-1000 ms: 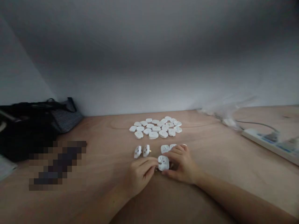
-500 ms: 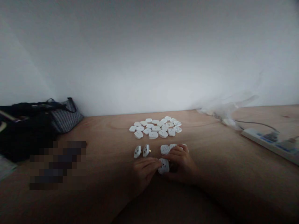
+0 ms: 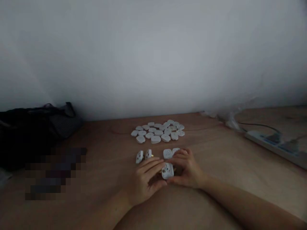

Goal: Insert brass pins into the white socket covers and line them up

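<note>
A white plug part (image 3: 167,171) with holes in its face is tilted up near the table's front, held at its edge by the thumb and fingers of my right hand (image 3: 188,169). At its left side my left hand (image 3: 147,175) is curled, thumb below and fingers above. Something small and dark seems to sit by those fingertips, too blurred to name. Behind my left hand stand two white plugs, one (image 3: 139,157) on the left and another (image 3: 148,154) with a brass pin showing. Beyond my right hand lie white plug parts (image 3: 167,154), partly covered by its fingers.
Several white plug pieces (image 3: 155,139) lie grouped farther back on the wooden table (image 3: 107,166). A power strip (image 3: 275,143) with cables and a clear plastic bag (image 3: 232,121) are at right. At left are a dark bag (image 3: 28,134) and a pixelated object (image 3: 57,172).
My left hand has turned, its thumb now showing below and its fingers drawn slightly off the plug part's face. My right hand still holds the part. The view has shifted slightly and the light differs.
</note>
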